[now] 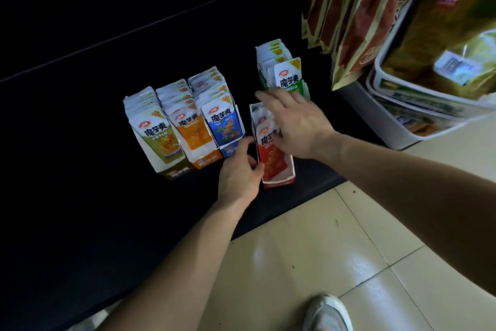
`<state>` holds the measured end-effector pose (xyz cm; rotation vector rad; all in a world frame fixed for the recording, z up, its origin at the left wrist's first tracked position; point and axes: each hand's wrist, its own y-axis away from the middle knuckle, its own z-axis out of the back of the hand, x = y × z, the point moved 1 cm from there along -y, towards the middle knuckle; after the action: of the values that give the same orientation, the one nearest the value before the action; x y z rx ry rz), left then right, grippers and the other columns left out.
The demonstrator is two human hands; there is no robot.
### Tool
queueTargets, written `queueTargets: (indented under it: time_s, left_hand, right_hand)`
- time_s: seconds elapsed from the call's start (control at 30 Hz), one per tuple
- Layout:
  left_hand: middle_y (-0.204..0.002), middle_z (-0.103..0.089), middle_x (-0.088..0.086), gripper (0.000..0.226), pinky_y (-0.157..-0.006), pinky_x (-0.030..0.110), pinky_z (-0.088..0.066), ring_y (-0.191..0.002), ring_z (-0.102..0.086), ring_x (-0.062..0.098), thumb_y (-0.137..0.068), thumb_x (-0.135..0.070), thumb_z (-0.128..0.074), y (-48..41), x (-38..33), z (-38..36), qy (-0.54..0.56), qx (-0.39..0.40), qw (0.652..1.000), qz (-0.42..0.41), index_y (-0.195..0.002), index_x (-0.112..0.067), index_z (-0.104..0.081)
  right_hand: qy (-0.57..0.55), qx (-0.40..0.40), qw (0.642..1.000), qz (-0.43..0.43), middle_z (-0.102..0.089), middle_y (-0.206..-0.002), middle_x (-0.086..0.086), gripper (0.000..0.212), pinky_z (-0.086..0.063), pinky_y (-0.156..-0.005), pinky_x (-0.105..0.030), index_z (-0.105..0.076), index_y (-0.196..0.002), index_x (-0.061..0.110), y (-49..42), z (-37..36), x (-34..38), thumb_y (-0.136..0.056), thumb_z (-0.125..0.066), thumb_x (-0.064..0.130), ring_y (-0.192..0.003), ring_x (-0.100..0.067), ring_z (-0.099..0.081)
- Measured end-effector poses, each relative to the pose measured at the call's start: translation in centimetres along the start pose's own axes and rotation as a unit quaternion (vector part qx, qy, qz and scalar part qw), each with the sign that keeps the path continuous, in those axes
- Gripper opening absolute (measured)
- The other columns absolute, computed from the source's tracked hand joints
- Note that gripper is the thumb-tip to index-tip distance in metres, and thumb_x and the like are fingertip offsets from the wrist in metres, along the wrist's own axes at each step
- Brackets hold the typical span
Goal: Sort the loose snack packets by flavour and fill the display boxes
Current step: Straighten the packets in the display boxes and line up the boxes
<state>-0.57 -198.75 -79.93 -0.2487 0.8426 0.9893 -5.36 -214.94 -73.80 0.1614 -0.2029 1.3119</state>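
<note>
Dark shelf (80,116) above a pale tiled floor (349,250), viewed from the head camera; all positions are given relative to the red box (279,175).

The red box stood near the shelf's front edge. Its long axis ran from the person toward the back of the shelf, with the far end tipped slightly left. Red packets (268,142) stood upright in file along that axis. How far back the file reached could not be told, as a hand covered the rear.

The left hand (239,172) lay at the box's left side, fingers curled and thumb against the left wall, grasping it low down. The right hand (295,124) hovered palm down over the rear of the box, fingers spread and released, holding nothing. Its fingertips reached the front of the green box (261,73), which stood just behind the red box and looked full.

To the left stood three filled boxes in a touching row: blue (230,152) nearest, then orange (206,161), then olive (177,172). A narrow gap separated the blue box from the red, and the left hand occupied it.

No loose packets were visible, so sorting appeared nearly complete. The likely remaining step was to settle the red packets or align the red box with its neighbours. Either move would turn on the box's long axis. The left hand was placed to steady or slide the wall, and the right, directly above, was the nearer to the packet tops.

To the right hung brown bags (349,8) above a white bin (402,105).
</note>
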Motion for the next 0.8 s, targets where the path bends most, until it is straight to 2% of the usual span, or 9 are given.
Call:
queueTargets:
  time_s: [0.1,0.27,0.37,0.43,0.5,0.53,0.6,0.67,0.8]
  left_hand:
    - [-0.088,-0.066,-0.011,0.061,-0.087,0.043,-0.057,-0.086,-0.067,0.013,-0.091,-0.022,-0.071,-0.1,0.6,0.1,0.01,0.016,1.0,0.006,-0.141,-0.038,-0.04]
    - [-0.092,-0.066,-0.011,0.057,-0.081,0.046,-0.06,-0.087,-0.069,0.017,-0.092,-0.023,-0.07,-0.4,1.4,-0.3,0.044,0.033,0.998,0.03,-0.133,-0.047,-0.039]
    - [-0.091,-0.066,-0.012,0.057,-0.08,0.047,-0.061,-0.091,-0.069,0.021,-0.093,-0.022,-0.069,-0.4,1.6,-0.6,0.059,0.033,0.997,0.032,-0.132,-0.049,-0.038]
    - [-0.092,-0.066,-0.012,0.058,-0.077,0.045,-0.062,-0.091,-0.069,0.02,-0.093,-0.022,-0.07,-0.5,1.7,-0.8,0.064,0.031,0.997,0.038,-0.135,-0.048,-0.038]
    - [-0.091,-0.066,-0.012,0.057,-0.073,0.039,-0.062,-0.081,-0.072,0.013,-0.093,-0.022,-0.07,-0.6,1.9,-0.7,0.067,0.029,0.997,0.039,-0.136,-0.045,-0.04]
    - [-0.09,-0.066,-0.012,0.056,-0.07,0.036,-0.062,-0.072,-0.072,0.008,-0.093,-0.021,-0.07,-0.7,2.0,-0.7,0.072,0.029,0.996,0.037,-0.136,-0.043,-0.042]
    - [-0.088,-0.067,-0.01,0.053,-0.066,0.034,-0.062,-0.059,-0.07,0.003,-0.093,-0.019,-0.07,-0.7,2.2,-0.7,0.081,0.03,0.996,0.032,-0.134,-0.043,-0.045]
    - [-0.088,-0.067,-0.009,0.054,-0.068,0.035,-0.062,-0.058,-0.069,0.003,-0.094,-0.018,-0.068,-0.6,2.3,-0.7,0.081,0.032,0.996,0.033,-0.135,-0.045,-0.043]
    - [-0.09,-0.066,-0.011,0.057,-0.067,0.032,-0.062,-0.063,-0.07,0.006,-0.094,-0.019,-0.068,-0.4,2.0,-0.9,0.068,0.032,0.997,0.036,-0.139,-0.043,-0.042]
  right_hand:
    - [0.061,0.051,0.997,0.027,-0.032,-0.153,-0.001,0.089,-0.035,-0.113,-0.051,-0.022,-0.157,0.026,-1.2,-0.9,0.3,-0.084,-0.072,0.029,-0.139,-0.028,-0.032]
    - [0.152,-0.012,0.988,0.038,-0.043,-0.129,-0.008,0.067,-0.039,-0.103,-0.046,-0.051,-0.134,0.018,-1.6,-1.4,0.5,-0.075,-0.079,0.034,-0.121,-0.031,-0.04]
    - [0.139,0.01,0.989,0.039,-0.051,-0.126,-0.003,0.057,-0.039,-0.102,-0.043,-0.058,-0.124,0.022,-1.8,-0.8,0.0,-0.074,-0.079,0.041,-0.118,-0.028,-0.045]
    - [0.095,0.052,0.993,0.035,-0.062,-0.112,0.0,0.044,-0.046,-0.091,-0.04,-0.057,-0.116,0.025,-1.4,-0.8,0.3,-0.079,-0.078,0.037,-0.108,-0.026,-0.058]
    - [0.058,0.078,0.995,0.017,-0.057,-0.093,0.005,0.037,-0.046,-0.071,-0.034,-0.055,-0.113,0.028,-1.1,-0.7,0.6,-0.083,-0.075,0.036,-0.093,-0.025,-0.064]
    - [0.053,0.069,0.996,0.01,-0.053,-0.088,0.006,0.038,-0.043,-0.066,-0.032,-0.054,-0.114,0.03,-1.1,-0.5,0.6,-0.083,-0.074,0.037,-0.087,-0.024,-0.063]
    - [0.057,0.021,0.998,-0.007,-0.052,-0.085,0.005,0.042,-0.04,-0.062,-0.031,-0.051,-0.119,0.032,-1.2,-0.1,0.6,-0.083,-0.072,0.037,-0.079,-0.025,-0.06]
    - [0.067,-0.011,0.997,-0.029,-0.063,-0.089,-0.002,0.044,-0.041,-0.06,-0.033,-0.048,-0.122,0.03,-1.5,-0.1,0.6,-0.084,-0.069,0.028,-0.082,-0.031,-0.065]
    - [0.095,0.038,0.994,-0.037,-0.068,-0.105,-0.006,0.053,-0.038,-0.062,-0.034,-0.043,-0.135,0.025,-1.4,-1.5,1.4,-0.087,-0.063,0.017,-0.09,-0.031,-0.067]
